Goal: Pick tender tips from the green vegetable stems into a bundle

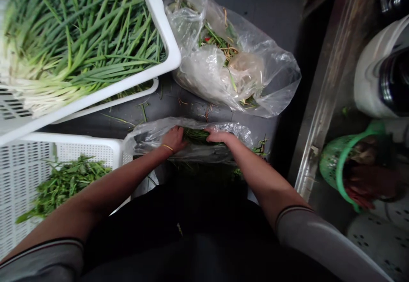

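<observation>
Both my hands reach down into a clear plastic bag [150, 136] lying on the dark floor in front of me. My left hand [173, 139] and my right hand [219, 136] are closed on a bundle of green herbs [198, 135] inside the bag, one hand at each end. A thin gold bracelet sits on my left wrist.
A white crate [166, 39] full of green onions [76, 30] sits at the upper left over another crate. A lower white crate [19, 175] holds cut greens [64, 182]. A second plastic bag [236, 60] of scraps lies behind. A metal ledge [322, 103] and green colander [338, 167] stand at right.
</observation>
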A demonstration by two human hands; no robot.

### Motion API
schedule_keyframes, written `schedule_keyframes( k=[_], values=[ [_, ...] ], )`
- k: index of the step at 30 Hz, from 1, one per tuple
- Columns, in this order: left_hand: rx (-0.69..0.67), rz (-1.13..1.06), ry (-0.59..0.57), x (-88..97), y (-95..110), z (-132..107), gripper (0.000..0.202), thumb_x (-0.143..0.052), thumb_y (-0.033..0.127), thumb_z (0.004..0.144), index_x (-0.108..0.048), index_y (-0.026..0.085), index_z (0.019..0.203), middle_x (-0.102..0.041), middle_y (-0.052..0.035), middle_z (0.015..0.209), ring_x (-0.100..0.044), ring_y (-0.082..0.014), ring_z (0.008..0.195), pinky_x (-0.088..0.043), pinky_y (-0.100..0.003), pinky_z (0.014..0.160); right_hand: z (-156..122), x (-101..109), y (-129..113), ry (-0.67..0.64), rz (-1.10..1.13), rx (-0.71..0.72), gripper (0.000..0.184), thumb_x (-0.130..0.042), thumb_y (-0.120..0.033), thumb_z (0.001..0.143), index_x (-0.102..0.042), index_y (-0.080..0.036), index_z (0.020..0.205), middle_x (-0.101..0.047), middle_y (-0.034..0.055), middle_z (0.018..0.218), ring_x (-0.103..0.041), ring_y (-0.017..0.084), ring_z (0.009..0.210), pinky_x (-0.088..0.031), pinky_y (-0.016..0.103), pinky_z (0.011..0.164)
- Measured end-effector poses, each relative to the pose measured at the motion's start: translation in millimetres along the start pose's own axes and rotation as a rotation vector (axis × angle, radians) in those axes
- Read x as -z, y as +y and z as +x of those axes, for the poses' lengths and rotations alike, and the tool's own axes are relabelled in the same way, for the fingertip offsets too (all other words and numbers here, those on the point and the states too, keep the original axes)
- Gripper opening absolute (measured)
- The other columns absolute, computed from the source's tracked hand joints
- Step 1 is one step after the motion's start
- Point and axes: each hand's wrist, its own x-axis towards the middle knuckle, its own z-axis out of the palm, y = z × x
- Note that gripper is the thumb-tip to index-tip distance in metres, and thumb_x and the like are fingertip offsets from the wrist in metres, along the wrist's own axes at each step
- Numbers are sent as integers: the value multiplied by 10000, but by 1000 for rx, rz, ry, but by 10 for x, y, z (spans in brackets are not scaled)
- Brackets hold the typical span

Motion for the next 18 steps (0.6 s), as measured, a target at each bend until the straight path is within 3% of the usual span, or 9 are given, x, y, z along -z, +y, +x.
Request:
schedule_keyframes(
  k=[4, 8, 14, 18],
  values=[
    [75, 2, -47, -34, -93, 29, 376, -482, 362, 799, -516, 113, 1078, -575, -159, 1041, -573, -284, 934, -447, -357, 743, 32, -63, -93, -27, -15, 22, 622, -542, -253, 698, -447, -185, 1309, -526, 61, 1279, -539, 190, 1082, -437, 212, 823],
    [44, 42, -46, -37, -148, -6, 293, -439, 291, 810, -545, 111, 1016, -569, -168, 1030, -568, -295, 937, -452, -366, 721, 11, -92, -136, -46, -35, 49, 608, -529, -234, 705, -451, -174, 1305, -515, 72, 1292, -524, 195, 1109, -428, 217, 848],
    [84, 61, -36, -27, -130, 18, 307, -383, 181, 814, -525, 62, 1059, -529, -229, 1092, -529, -347, 1016, -451, -417, 737, -2, -124, -297, -43, -102, 131, 466, -499, -185, 709, -556, -203, 1171, -632, 62, 1112, -605, 188, 956, -452, 232, 765],
    [177, 21, -111, -9, -336, 64, 343, -450, 171, 797, -499, 40, 1110, -592, -210, 1002, -596, -311, 902, -462, -394, 739, -54, -219, -352, -10, -173, 145, 497, -497, -172, 705, -520, -199, 1201, -628, 103, 1112, -610, 233, 957, -457, 293, 756]
  ],
)
